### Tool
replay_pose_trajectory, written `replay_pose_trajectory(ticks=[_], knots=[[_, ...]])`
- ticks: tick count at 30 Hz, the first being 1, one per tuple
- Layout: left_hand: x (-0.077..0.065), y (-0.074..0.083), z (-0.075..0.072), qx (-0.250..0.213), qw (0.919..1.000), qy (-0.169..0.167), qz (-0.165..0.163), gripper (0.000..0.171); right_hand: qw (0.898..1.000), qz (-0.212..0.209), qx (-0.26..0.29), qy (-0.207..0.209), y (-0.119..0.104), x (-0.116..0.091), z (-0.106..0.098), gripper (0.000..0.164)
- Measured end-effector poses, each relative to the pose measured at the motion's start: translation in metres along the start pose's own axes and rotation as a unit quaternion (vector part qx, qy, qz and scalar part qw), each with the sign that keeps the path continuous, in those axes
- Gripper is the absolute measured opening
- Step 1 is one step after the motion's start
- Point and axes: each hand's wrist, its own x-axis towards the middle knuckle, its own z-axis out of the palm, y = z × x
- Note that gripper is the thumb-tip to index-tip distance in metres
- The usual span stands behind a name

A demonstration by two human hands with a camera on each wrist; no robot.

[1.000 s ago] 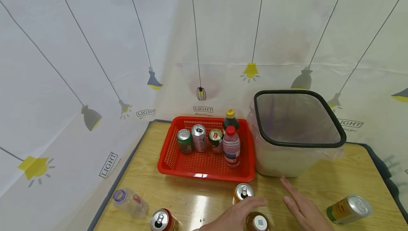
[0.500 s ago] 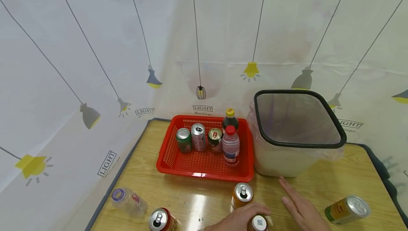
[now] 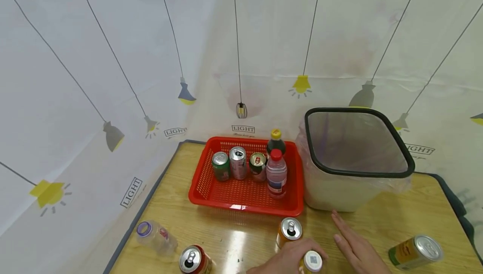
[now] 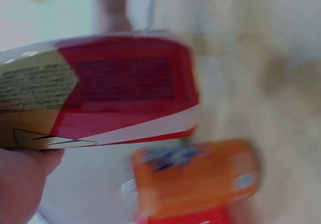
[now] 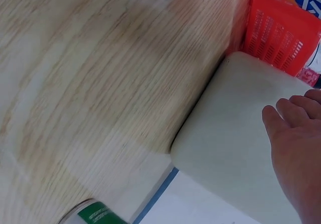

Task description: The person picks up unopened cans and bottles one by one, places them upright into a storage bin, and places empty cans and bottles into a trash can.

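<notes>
My left hand (image 3: 288, 257) grips a drink bottle with a white cap (image 3: 313, 261) at the lower edge of the head view. In the left wrist view that bottle (image 4: 125, 91) shows a red and gold label, with my thumb side (image 4: 22, 184) against it. An orange can (image 3: 289, 233) stands just beyond this hand. My right hand (image 3: 358, 246) holds nothing; its fingers lie straight, pointing towards the white bin (image 3: 332, 192). The right wrist view shows this hand (image 5: 301, 138) in front of the bin's wall.
Behind the orange can is a red basket (image 3: 245, 209) with several cans and bottles. A clear bottle (image 3: 156, 238) lies at left, near a red can (image 3: 194, 261). A yellow-green can (image 3: 415, 252) lies at right. A printed cloth (image 3: 264, 35) hangs behind.
My left hand, spread beside the bottle a second ago, has wrapped its fingers around it and raised it slightly. The right hand has stayed in place.
</notes>
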Motion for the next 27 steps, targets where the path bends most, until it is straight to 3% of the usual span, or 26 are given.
replay_pose_trajectory(ticks=[5,10,13,16,20,23,27], knots=[[0.000,0.036,-0.040,-0.028,0.9985,0.027,-0.037,0.046,0.999,-0.043,-0.003,0.018,-0.005,0.006,0.009,0.050],[-0.004,0.056,-0.078,-0.003,0.9924,0.121,-0.023,0.044,0.998,-0.065,0.004,0.006,-0.021,0.017,0.018,0.049],[-0.006,0.062,-0.099,-0.021,0.9840,0.172,-0.042,0.044,0.998,-0.067,-0.005,-0.011,-0.030,0.024,0.022,0.051],[-0.006,0.063,-0.117,-0.032,0.9779,0.199,-0.058,0.041,0.997,-0.071,-0.011,-0.020,-0.036,0.029,0.026,0.053],[-0.003,0.054,-0.137,-0.031,0.9741,0.210,-0.079,0.040,0.996,-0.085,-0.020,-0.029,-0.041,0.036,0.030,0.056],[0.001,0.042,-0.152,-0.039,0.9671,0.222,-0.118,0.039,0.994,-0.092,-0.040,-0.046,-0.043,0.040,0.034,0.056],[0.007,0.023,-0.167,-0.050,0.9517,0.246,-0.177,0.038,0.992,-0.083,-0.052,-0.074,-0.046,0.044,0.037,0.058]])
